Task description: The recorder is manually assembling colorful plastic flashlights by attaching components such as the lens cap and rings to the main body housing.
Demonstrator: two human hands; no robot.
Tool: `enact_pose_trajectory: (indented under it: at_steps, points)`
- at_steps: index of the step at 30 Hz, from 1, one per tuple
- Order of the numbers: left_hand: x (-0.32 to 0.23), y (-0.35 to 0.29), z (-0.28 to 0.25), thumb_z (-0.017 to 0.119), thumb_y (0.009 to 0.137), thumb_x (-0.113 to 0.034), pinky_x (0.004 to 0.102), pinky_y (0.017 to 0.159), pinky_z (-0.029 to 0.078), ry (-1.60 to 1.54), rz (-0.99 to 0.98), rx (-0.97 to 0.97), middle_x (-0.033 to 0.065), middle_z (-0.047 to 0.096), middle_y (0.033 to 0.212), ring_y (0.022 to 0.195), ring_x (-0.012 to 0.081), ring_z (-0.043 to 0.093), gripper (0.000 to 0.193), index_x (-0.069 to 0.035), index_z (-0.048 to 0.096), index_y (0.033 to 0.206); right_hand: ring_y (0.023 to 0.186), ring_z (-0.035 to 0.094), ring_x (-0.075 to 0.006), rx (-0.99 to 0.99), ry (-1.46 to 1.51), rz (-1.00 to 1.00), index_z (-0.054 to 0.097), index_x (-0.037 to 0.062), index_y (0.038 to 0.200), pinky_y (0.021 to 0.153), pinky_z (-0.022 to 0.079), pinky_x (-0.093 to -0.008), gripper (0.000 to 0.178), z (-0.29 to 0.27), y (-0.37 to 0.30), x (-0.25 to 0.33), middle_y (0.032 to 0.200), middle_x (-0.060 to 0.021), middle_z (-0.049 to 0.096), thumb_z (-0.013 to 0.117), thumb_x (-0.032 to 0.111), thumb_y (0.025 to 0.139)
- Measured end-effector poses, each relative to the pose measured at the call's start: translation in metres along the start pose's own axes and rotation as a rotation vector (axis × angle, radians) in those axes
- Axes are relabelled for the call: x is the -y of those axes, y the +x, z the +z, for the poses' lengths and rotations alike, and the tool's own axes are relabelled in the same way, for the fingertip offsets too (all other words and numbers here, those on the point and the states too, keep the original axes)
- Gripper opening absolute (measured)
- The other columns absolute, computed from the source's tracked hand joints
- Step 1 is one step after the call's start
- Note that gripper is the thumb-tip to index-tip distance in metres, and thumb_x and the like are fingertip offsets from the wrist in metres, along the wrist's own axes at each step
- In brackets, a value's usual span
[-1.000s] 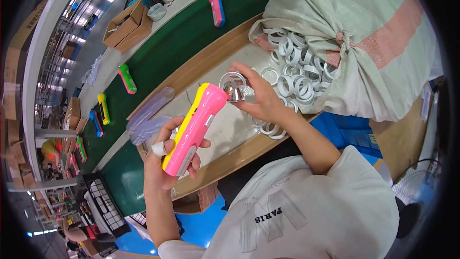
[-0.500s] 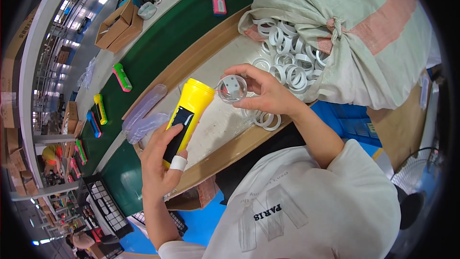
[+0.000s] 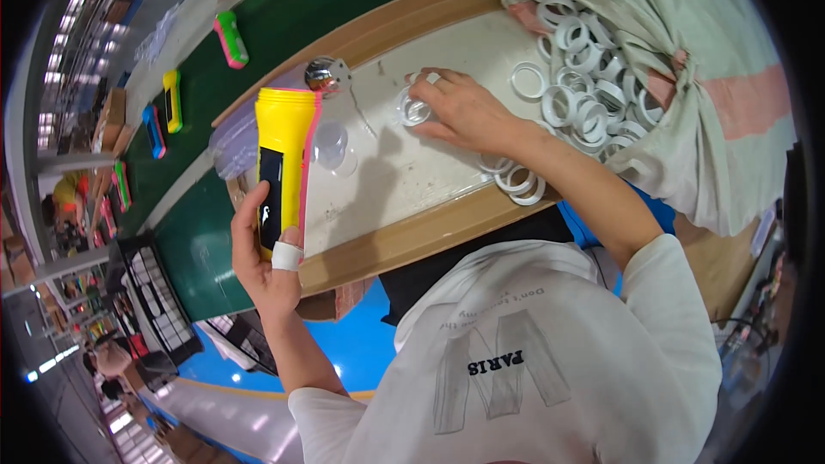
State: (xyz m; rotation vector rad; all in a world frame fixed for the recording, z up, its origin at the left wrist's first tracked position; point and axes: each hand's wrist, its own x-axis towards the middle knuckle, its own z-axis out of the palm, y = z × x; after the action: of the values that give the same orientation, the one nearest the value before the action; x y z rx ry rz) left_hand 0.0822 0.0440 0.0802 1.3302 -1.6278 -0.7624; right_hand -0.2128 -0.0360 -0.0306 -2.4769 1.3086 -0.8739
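My left hand, a white wrap on its thumb, is closed around a yellow flashlight body with a pink edge and a black panel. The body stands nearly upright, its threaded open end uppermost. Beside that end is a shiny round reflector with a small board; a thin wire shows nearby. My right hand is over the shallow cardboard tray, fingertips closed on a round, see-through ring-like piece. Clear discs lie in the tray just right of the flashlight.
White rings spill from a pale woven sack at the tray's right end. Clear plastic pieces lie at its left. Several coloured flashlights, one green and pink, stand along the green belt. A black crate is at left.
My right hand has let go of the round reflector piece, which is now beside the flashlight's mouth, and grips a ring-like piece in the tray. The flashlight has turned more upright. The view has shifted.
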Motion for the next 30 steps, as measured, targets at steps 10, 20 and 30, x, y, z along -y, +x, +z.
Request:
enact_pose_trajectory:
  at_steps: [10, 20, 30]
  points:
    - [0.051, -0.049, -0.022, 0.065, 0.081, -0.025, 0.0265, 0.056, 0.046, -0.394, -0.079, -0.348, 0.0161, 0.059, 0.102, 0.071, 0.0185, 0.058, 0.062, 0.000, 0.041, 0.132, 0.102, 0.051, -0.0369, 0.179, 0.240, 0.006, 0.054, 0.0059, 0.106, 0.090, 0.044, -0.0419, 0.040, 0.058, 0.073, 0.045, 0.112, -0.0164, 0.057, 0.075, 0.019, 0.075]
    - [0.079, -0.063, -0.009, 0.067, 0.080, -0.027, 0.0254, 0.057, 0.046, -0.352, -0.146, -0.379, 0.0150, 0.060, 0.104, 0.071, 0.0167, 0.058, 0.062, 0.001, 0.043, 0.130, 0.085, 0.057, -0.0327, 0.077, 0.270, 0.112, 0.057, 0.0042, 0.088, 0.075, 0.047, -0.0413, 0.027, 0.052, 0.061, 0.066, 0.081, -0.0132, 0.061, 0.076, 0.018, 0.074]
    - [0.080, -0.061, 0.009, 0.064, 0.080, -0.020, 0.0256, 0.058, 0.049, -0.323, -0.083, -0.299, 0.0146, 0.058, 0.106, 0.073, 0.0176, 0.060, 0.057, 0.001, 0.044, 0.130, 0.100, 0.055, -0.0350, 0.053, 0.102, 0.285, 0.054, 0.0042, 0.101, 0.087, 0.045, -0.0405, 0.036, 0.003, 0.005, 0.034, 0.116, -0.0151, 0.060, 0.074, 0.019, 0.076]
